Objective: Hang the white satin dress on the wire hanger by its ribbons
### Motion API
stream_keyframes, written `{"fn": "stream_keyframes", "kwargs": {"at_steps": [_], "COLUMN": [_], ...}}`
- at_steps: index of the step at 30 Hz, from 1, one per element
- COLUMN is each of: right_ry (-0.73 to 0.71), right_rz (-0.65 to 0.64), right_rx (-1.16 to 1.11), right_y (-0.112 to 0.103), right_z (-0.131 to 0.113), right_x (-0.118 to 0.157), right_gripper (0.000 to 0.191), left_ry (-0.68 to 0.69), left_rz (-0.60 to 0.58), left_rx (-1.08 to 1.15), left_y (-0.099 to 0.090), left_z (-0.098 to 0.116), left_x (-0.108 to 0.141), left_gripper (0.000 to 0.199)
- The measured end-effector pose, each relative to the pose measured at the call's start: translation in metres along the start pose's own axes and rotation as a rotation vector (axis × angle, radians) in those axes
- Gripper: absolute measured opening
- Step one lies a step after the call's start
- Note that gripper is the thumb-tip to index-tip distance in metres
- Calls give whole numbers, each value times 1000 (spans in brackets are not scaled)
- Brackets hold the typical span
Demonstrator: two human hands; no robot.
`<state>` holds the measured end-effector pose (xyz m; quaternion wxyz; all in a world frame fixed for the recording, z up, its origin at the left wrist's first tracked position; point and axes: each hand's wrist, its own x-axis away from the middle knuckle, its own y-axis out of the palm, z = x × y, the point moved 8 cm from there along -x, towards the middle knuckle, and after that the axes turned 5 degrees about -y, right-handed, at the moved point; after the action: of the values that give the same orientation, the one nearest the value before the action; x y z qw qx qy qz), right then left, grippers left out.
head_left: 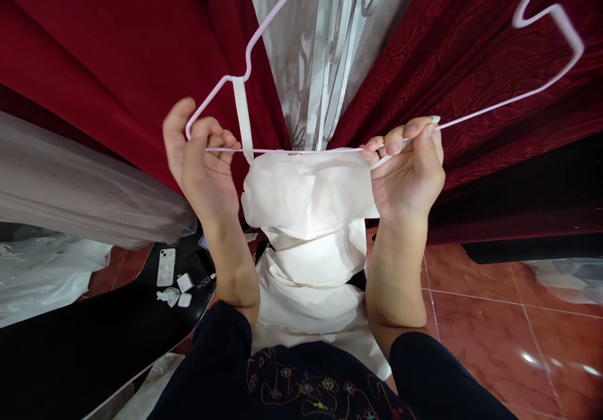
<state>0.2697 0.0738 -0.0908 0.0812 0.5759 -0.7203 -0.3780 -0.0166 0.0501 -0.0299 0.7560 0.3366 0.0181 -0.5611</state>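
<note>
A pale pink hanger (248, 56) is held up in front of me, its lower bar running from hand to hand. From it hangs a white dress (308, 188), the top edge level with the bar and the fabric falling in folds toward my lap. On the left side, one white strap (242, 112) is looped over the hanger's notch. My left hand (207, 169) is closed around the hanger's left corner, fingertips on the lower bar. With its fingers pinched, my right hand (405, 169) grips the lower bar and a strap beside it; the far end of that strap is hidden.
Dark red curtains or garments (141, 43) hang on both sides, with a metal rack (336, 62) between them. At left, a black surface (94, 332) bears a phone (166, 267), a white charger (185, 282) and a small white case (184, 300). Red tiles (485, 332) cover the floor.
</note>
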Motion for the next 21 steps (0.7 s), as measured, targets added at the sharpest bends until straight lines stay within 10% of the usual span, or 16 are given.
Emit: {"fn": "stream_keyframes", "kwargs": {"at_steps": [5,13,21], "right_ry": [-22,9,-227], "right_rz": [32,39,380], "right_rx": [-75,-6,279], "right_y": [7,7,-61], "right_z": [0,-8,-71], "right_x": [3,4,-3], "right_gripper": [27,21,46], "left_ry": [-146,-116,-126], "left_rz": [80,64,-34], "left_rx": [62,320,517], "left_y": [-9,12,14], "left_z": [-34,-29,-24], "left_x": [26,24,15], "left_gripper": [26,33,37]}}
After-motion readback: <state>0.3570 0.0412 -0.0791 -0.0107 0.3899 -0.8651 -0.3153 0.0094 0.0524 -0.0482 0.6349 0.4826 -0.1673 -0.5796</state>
